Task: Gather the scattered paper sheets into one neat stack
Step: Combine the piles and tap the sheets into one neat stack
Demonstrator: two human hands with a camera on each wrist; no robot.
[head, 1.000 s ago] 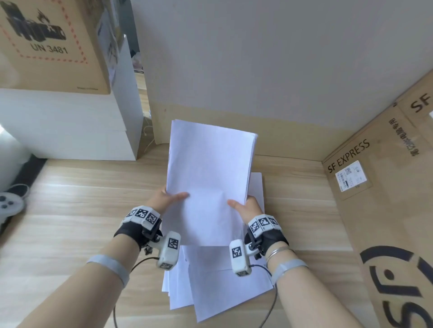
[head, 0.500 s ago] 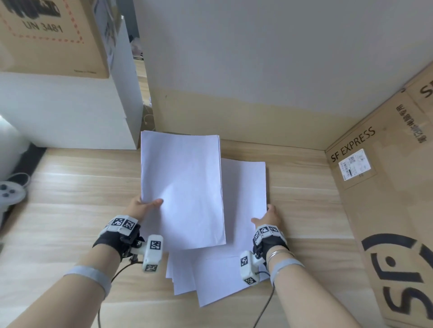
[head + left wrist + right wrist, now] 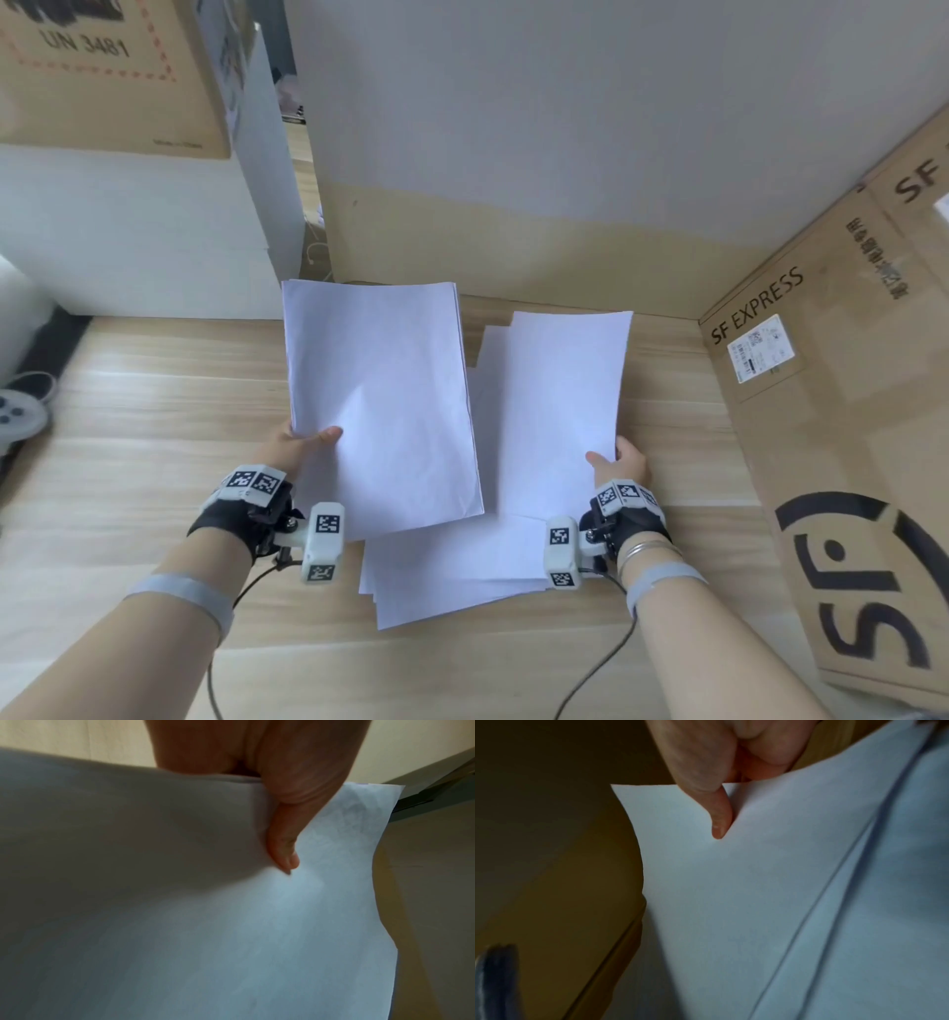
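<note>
My left hand pinches the near left edge of a bundle of white sheets, held up off the wooden table; its thumb lies on top of the bundle. My right hand pinches the near right corner of another white sheet, thumb on top of that sheet, lifted beside the bundle. More loose sheets lie fanned on the table under both, partly hidden.
A large SF Express cardboard box stands close on the right. A cardboard panel and wall close off the back. A white cabinet with a cardboard box on it stands at the back left. A game controller lies at the left edge.
The right hand let go of the bundle, moved right and took hold of a separate sheet, raising it. The left hand carried the bundle leftward alone.
</note>
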